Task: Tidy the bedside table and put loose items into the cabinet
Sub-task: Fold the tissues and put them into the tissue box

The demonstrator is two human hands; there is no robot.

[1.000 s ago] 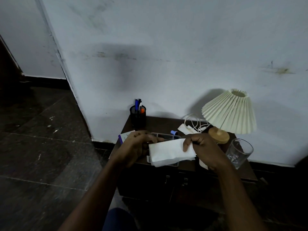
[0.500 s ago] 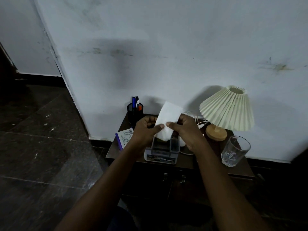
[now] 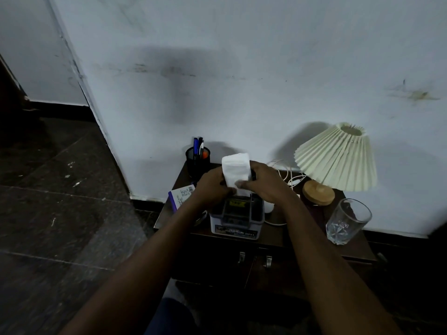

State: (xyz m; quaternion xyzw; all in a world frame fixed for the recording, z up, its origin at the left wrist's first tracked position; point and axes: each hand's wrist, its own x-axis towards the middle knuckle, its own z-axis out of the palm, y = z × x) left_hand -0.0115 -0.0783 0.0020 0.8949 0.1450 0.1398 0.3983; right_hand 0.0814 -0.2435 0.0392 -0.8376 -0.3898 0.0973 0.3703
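We are pinching the white tissue [image 3: 235,170] between our left hand [image 3: 212,187] and right hand [image 3: 263,184], having turned it from flat to upright within the last second, and are easing it into the clear box [image 3: 235,218] just beneath them, containing one loose item.

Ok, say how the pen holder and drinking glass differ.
The pen holder is black and opaque; the drinking glass is clear. The pen holder holds pens; the drinking glass looks empty. The pen holder sits back left, the drinking glass front right. Both stand on the bedside table.
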